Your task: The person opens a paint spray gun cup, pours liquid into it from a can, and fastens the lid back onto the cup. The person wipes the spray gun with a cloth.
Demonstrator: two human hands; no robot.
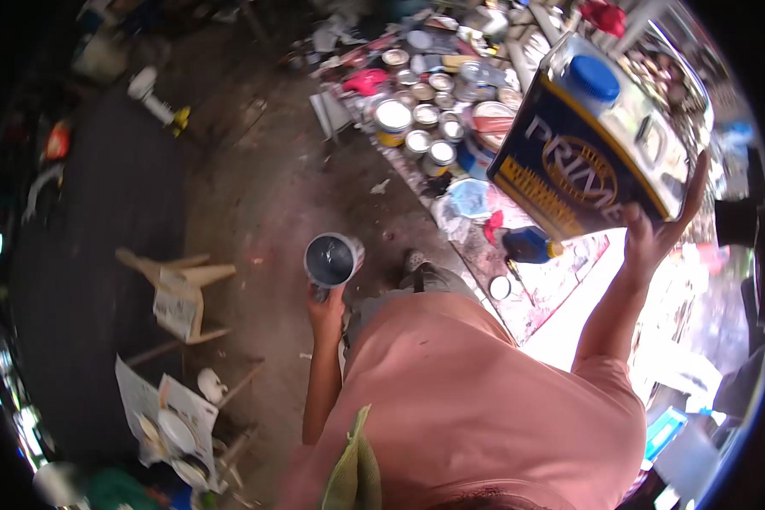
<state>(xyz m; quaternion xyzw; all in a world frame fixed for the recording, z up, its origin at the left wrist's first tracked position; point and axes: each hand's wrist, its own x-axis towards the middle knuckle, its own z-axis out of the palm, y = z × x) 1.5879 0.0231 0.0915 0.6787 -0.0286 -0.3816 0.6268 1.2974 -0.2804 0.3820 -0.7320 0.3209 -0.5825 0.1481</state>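
- Salmon shirt [484, 382], nearest the camera, covering my torso.
- Left fingers [335, 297]: closed around a cup [359, 255] with dark grey contents [330, 262], above the floor [263, 170].
- Right fingers [698, 183]: spread, yet gripping the near end of the tilted PRIME container [569, 170], its blue cap [593, 78] on.
- Paint cans [393, 115] and a dark bottle [529, 245]: on a stained sheet [557, 297] beyond.

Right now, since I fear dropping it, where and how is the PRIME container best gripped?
Probably by what looks like a loop handle on top of the PRIME container, coming from the right: it sits toward that end, away from the blue cap, with the right hand there at a lower corner.
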